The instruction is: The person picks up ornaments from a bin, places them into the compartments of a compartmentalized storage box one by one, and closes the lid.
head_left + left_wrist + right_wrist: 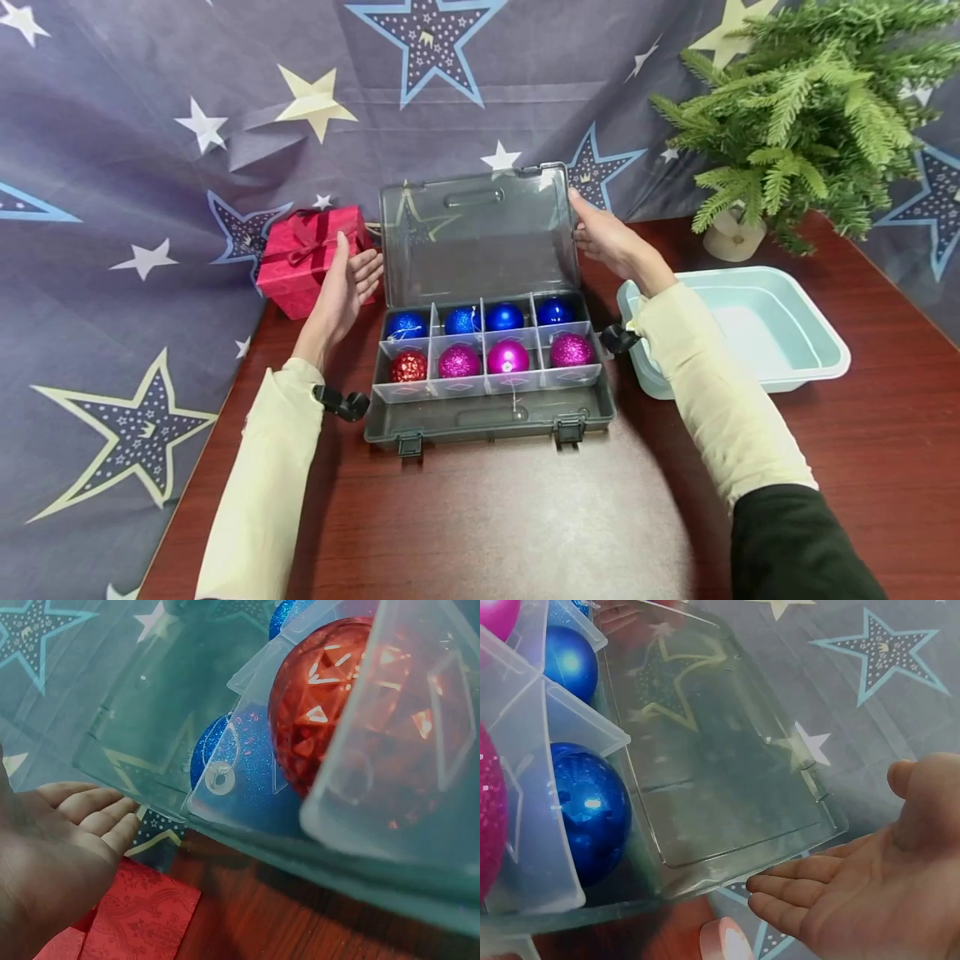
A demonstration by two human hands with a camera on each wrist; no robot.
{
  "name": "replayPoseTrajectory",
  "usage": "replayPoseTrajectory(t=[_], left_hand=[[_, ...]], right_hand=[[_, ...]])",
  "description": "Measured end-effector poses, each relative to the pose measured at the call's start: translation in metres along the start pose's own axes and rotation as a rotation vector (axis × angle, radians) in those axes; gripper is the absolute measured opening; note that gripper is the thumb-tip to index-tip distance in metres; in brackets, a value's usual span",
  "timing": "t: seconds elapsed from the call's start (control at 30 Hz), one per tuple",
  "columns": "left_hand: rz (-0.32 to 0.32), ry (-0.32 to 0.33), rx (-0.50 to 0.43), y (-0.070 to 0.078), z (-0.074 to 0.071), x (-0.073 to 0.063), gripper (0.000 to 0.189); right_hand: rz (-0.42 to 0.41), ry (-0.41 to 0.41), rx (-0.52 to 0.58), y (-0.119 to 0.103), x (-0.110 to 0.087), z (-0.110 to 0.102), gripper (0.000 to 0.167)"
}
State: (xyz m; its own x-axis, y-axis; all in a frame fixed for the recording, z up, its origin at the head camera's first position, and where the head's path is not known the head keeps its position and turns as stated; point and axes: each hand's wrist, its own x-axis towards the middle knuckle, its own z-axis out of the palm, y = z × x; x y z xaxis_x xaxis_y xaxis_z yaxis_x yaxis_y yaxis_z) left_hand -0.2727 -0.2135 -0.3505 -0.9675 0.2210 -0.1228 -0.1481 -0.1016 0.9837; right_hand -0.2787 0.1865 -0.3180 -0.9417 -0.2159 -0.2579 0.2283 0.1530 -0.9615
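Observation:
A grey see-through plastic organizer box [491,414] lies on the table with its lid [480,242] raised upright. White dividers part it into compartments. Several blue baubles [505,317] fill the back row; a faceted red bauble [408,367] and several magenta baubles [572,350] sit in the row before it. The front trough holds no bauble. My left hand [347,287] is beside the lid's left edge, fingers straight and palm inward. At the lid's right edge is my right hand [611,237], its fingers extended along the side. Neither hand grips anything.
A red gift box [300,258] with a ribbon stands behind my left hand. To the right is a pale blue basin [810,333], with a small artificial fir tree [810,125] behind it. A star-patterned cloth [225,75] hangs along the back.

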Motion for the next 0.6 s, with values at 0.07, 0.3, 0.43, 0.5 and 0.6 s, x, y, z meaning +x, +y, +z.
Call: replayPoseTrajectory(t=[0.07, 0.3, 0.43, 0.5, 0.6], left_hand=[[0.013, -0.002, -0.008, 0.0, -0.001, -0.002, 0.093], [0.065, -0.02, -0.034, 0.001, -0.003, -0.011, 0.094], [0.093, -0.019, -0.047, 0.0, -0.005, -0.015, 0.092], [0.105, -0.016, -0.057, 0.0, -0.005, -0.017, 0.091], [0.122, -0.003, -0.064, -0.001, -0.007, -0.02, 0.089]], right_hand=[[-0.016, 0.005, -0.001, -0.002, -0.004, 0.0, 0.087], [-0.056, 0.004, -0.01, -0.009, -0.018, 0.0, 0.091], [-0.074, -0.005, -0.015, -0.01, -0.024, 0.0, 0.089], [-0.084, -0.014, -0.021, -0.01, -0.028, 0.0, 0.088], [-0.098, -0.026, -0.033, -0.01, -0.032, 0.001, 0.086]])
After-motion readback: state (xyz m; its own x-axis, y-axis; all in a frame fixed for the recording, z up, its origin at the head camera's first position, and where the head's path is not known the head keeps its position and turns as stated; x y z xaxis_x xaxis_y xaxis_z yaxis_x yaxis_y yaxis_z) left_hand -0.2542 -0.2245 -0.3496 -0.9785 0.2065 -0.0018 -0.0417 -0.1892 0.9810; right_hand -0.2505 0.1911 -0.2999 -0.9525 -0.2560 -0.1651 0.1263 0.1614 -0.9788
